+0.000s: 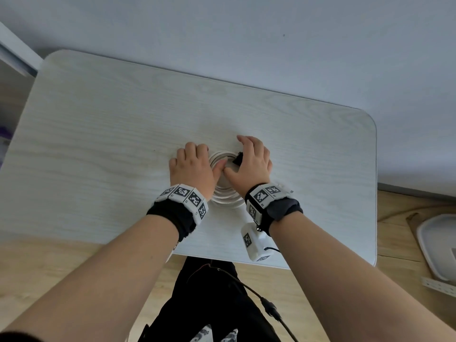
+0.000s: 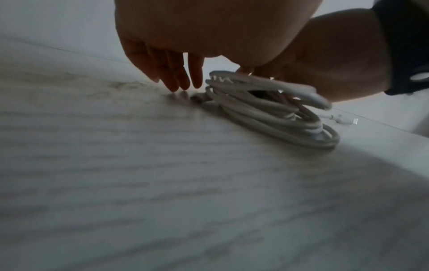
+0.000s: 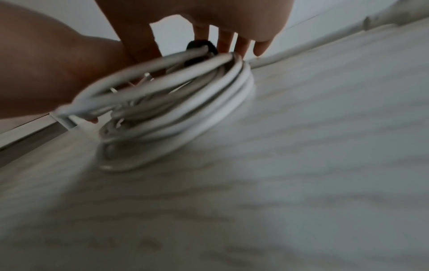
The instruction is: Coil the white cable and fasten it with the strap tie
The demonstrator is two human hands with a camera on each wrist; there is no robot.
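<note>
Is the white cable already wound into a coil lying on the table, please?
Yes, the white cable lies as stacked loops on the table between the left hand and right hand.

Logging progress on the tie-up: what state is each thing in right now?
white cable: coiled, lying on the table.
strap tie: at the coil's far side, fastening unclear.
left hand: fingertips on the table, thumb on the coil.
right hand: holding the coil at the strap tie.

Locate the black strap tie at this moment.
In the head view the black strap tie sits on the far right side of the coiled white cable, mid-table, under the right hand fingers; the left hand is on the coil's left.
</note>
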